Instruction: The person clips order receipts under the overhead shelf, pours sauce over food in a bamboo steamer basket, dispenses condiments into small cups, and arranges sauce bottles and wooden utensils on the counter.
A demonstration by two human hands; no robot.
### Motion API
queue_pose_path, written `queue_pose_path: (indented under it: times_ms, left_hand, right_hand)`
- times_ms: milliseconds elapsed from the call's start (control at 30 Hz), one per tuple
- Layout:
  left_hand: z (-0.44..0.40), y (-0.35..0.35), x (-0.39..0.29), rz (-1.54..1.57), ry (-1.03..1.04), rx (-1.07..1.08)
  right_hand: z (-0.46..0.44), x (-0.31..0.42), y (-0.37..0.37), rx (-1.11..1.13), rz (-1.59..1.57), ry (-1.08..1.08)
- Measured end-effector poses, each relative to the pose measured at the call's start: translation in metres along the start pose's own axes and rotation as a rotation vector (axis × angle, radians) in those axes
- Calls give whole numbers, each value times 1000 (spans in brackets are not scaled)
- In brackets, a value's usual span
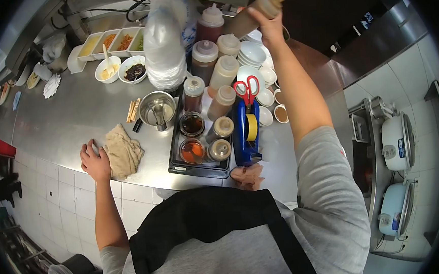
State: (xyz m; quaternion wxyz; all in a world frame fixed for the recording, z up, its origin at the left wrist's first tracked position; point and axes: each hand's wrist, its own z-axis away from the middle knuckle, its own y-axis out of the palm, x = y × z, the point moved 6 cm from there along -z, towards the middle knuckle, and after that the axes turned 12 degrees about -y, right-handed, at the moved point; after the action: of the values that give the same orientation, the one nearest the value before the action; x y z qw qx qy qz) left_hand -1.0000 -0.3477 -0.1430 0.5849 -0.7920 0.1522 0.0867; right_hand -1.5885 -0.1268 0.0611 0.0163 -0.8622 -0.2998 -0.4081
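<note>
My left hand (95, 160) rests on the front edge of the steel counter, fingers spread, just left of a folded beige cloth (123, 151). Up at the back right, my right hand (271, 27) grips a squeeze bottle (252, 18) with a yellowish tip, tilted over the bottle group. Below it a black tray (199, 170) holds several squeeze bottles and two open jars, one dark (192, 124) and one with red-orange contents (192, 151). Red scissors (247, 88) stand in a blue tape dispenser (241, 135) right of the tray.
Stacked white bowls (252, 53) stand behind the dispenser. A metal pot (157, 111), wrapped plastic stack (164, 49), two food bowls (132, 70) and a row of topping containers (112, 42) lie left of the bottles. Rice cookers (395, 142) are at far right.
</note>
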Motion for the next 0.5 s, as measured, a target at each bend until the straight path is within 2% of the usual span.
queue_pose_path:
  times_ms: [67, 167, 200, 267, 300, 400, 467, 500]
  left_hand:
    - [1, -3, -2, 33, -4, 9]
    - [1, -6, -3, 48, -10, 11]
    - [1, -6, -4, 50, -8, 11]
    - [1, -6, -5, 52, -8, 15]
    - [2, -7, -5, 53, -5, 17]
    - [1, -1, -2, 34, -5, 7]
    - [-1, -1, -2, 10, -13, 11]
    - [0, -1, -1, -3, -13, 14]
  right_hand:
    - [9, -26, 18, 92, 215, 130]
    - [22, -53, 32, 351, 307, 167]
    - [24, -47, 30, 316, 296, 165]
    - [30, -18, 25, 239, 278, 164]
    - [29, -2, 16, 229, 353, 54]
    - [81, 76, 6, 418, 235, -111]
    - [150, 83, 6, 591, 5, 404]
    - [179, 89, 9, 685, 137, 414]
